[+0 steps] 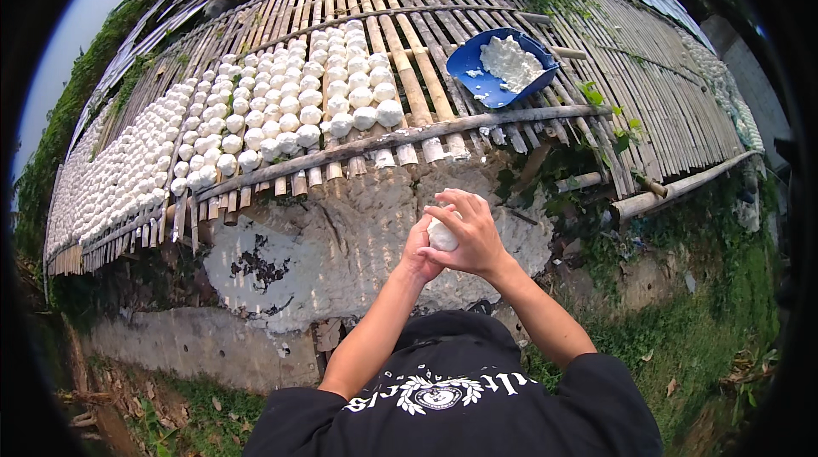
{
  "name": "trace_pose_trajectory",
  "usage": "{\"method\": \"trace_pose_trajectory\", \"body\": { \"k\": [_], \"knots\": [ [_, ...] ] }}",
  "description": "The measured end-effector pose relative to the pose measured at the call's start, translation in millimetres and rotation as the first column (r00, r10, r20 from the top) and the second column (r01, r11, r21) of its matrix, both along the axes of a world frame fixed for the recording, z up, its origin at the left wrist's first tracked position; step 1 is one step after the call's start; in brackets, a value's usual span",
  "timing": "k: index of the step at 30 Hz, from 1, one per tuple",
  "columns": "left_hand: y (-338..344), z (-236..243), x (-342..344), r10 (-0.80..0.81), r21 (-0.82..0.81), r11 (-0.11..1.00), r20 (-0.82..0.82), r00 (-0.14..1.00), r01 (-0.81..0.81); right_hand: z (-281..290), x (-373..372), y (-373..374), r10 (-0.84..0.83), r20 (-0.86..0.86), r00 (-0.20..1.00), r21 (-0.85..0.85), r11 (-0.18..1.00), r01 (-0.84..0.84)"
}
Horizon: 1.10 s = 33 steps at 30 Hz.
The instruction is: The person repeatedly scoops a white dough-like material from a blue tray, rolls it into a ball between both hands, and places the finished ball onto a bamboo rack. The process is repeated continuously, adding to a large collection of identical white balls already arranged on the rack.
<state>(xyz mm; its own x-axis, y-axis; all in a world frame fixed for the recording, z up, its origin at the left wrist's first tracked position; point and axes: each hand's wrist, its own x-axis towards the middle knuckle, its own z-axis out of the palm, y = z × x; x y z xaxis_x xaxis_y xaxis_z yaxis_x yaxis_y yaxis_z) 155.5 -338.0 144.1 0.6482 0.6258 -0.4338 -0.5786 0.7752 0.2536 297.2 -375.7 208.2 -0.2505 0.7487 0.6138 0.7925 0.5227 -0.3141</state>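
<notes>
Below the front edge of the bamboo rack, my left hand [422,251] and my right hand [467,231] are cupped together around a lump of white paste [442,234]. The right fingers arch over the lump, and the left palm supports it from the left side, partly hidden. Up on the rack, to the right of the white balls [290,103], a blue plastic scoop-shaped tub [477,92] holds a loose heap of white paste [511,63].
Slatted bamboo platforms [656,116] span the upper view, edged by a long pole [528,120]. Rows of balls cover the left part. Under the rack lies whitish crusted ground [324,252], with a concrete ledge [170,338], grass and leafy plants [699,329].
</notes>
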Motion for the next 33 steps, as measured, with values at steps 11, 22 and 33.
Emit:
{"method": "trace_pose_trajectory", "body": {
  "k": [11, 22, 33],
  "knots": [
    [-3, -27, 5, -0.002, 0.015, 1.000, 0.269, 0.963, -0.002, 2, -18, -15, -0.091, -0.168, 0.982, -0.199, 0.978, 0.057],
    [-8, -19, 13, 0.020, 0.054, 0.998, 0.222, 0.975, -0.032, -10, -11, -9, -0.017, -0.228, 0.973, -0.059, 0.998, 0.004],
    [-4, -15, 13, 0.127, 0.014, 0.990, 0.338, 0.932, -0.140, 2, -23, 11, -0.067, -0.165, 0.984, -0.165, 0.985, 0.040]
  ]
}}
